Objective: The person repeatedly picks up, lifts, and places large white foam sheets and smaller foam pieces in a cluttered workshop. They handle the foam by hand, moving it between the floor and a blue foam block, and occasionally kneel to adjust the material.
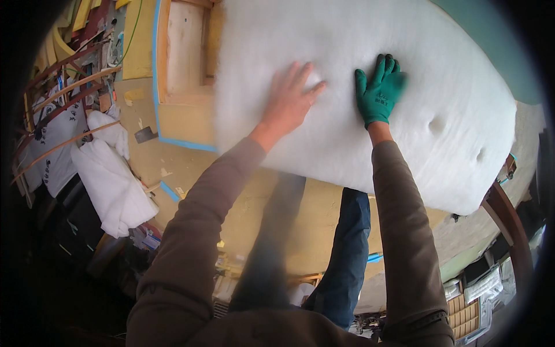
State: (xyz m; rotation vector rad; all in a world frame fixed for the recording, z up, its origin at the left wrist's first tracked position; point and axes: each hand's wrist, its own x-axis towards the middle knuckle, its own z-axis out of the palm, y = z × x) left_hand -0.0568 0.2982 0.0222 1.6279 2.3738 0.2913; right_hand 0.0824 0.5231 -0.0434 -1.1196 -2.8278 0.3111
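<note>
A thick white sheet of fluffy batting [347,139] spreads over the upper middle and right, with a few small dimples in its surface. My bare left hand [291,96] lies on it near its left part, fingers apart. To the right, my right hand [379,92] in a green work glove also rests on the batting, thumb and fingers stretched out. Neither hand grips anything. Beside the batting's left edge, a wooden frame [188,124] with padded tan foam and blue edging shows an open recess; the rest of it is hidden under the batting.
Tan foam or board [254,214] lies below the batting around my legs. At left are a rolled white batting piece [115,191], white sacks [58,144] and thin wooden strips [69,89]. A dark curved wooden piece [510,222] stands at right, near a slatted wooden panel [464,315].
</note>
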